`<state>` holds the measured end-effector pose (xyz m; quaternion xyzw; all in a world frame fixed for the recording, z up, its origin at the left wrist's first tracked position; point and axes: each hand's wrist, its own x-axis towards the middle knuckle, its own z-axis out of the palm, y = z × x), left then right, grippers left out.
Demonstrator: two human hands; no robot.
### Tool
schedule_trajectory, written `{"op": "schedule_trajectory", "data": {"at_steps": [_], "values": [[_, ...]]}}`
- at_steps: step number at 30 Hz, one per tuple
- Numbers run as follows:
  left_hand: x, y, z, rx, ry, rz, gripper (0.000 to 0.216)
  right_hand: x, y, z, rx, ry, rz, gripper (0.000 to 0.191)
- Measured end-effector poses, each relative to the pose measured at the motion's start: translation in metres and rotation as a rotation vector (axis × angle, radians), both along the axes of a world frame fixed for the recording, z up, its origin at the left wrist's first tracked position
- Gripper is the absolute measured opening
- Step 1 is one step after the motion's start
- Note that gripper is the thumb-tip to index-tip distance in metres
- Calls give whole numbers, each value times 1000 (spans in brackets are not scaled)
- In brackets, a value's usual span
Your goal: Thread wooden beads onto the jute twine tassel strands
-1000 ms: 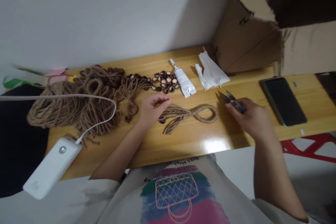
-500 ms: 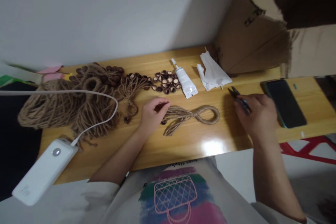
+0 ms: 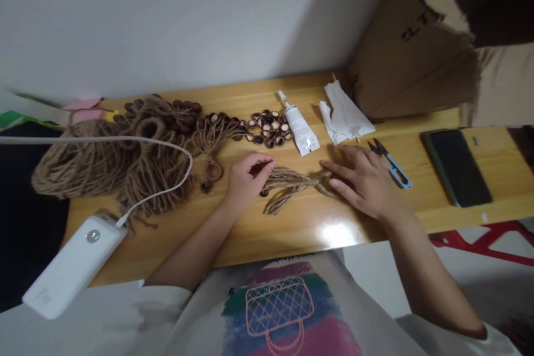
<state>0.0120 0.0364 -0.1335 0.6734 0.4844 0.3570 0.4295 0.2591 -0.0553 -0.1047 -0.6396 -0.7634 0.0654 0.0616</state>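
A bundle of brown twine [image 3: 292, 179] lies across the wooden table, loose strands to the left and a wrapped loop to the right. My left hand [image 3: 249, 179] is closed with its fingertips pinched at the strand ends; a small dark bead-like piece shows just below them. My right hand [image 3: 362, 181] lies over the loop with its fingers spread, hiding most of it. Just right of that hand, blue thread snips [image 3: 394, 166] rest on the table with blades pointing up and left.
Behind the bundle are several halved brown shells [image 3: 270, 129], a white glue tube [image 3: 301, 130] and crumpled tissue [image 3: 347, 114]. Twine heaps [image 3: 89, 158] and a white power bank [image 3: 75, 267] with a cable sit left. A phone [image 3: 456, 167] and cardboard box [image 3: 413, 55] stand right.
My right hand has let go of the thread snips, leaving them on the table, and moved left over the twine loop with fingers spread. My left hand stays pinched at the strands.
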Motion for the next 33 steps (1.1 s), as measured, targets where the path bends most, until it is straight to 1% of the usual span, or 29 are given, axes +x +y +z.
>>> {"op": "schedule_trajectory", "data": {"at_steps": [8, 14, 17, 22, 26, 28, 30, 33], "values": [[1, 0, 0, -8, -4, 1, 8, 13, -11, -3, 41, -48, -118, 46], [0, 0, 0, -16, -2, 3, 9, 26, -29, -4, 78, -93, -146, 46], [0, -1, -1, -21, -8, 6, 10, 32, -45, -5, 98, -140, -178, 48], [1, 0, -2, -2, -21, 12, 8, 39, -81, -4, 125, -214, -231, 50], [4, 4, -3, -15, -67, 25, 8, 41, -111, -4, 137, -215, -282, 47], [3, 4, -1, -27, -89, 25, 9, 40, -126, -4, 150, -222, -306, 44], [0, 2, 6, 37, -104, 24, 11, 40, -141, -2, 171, -237, -322, 44], [-9, -6, 25, 246, -93, -19, 8, 40, -165, 2, 195, -276, -330, 47]]}}
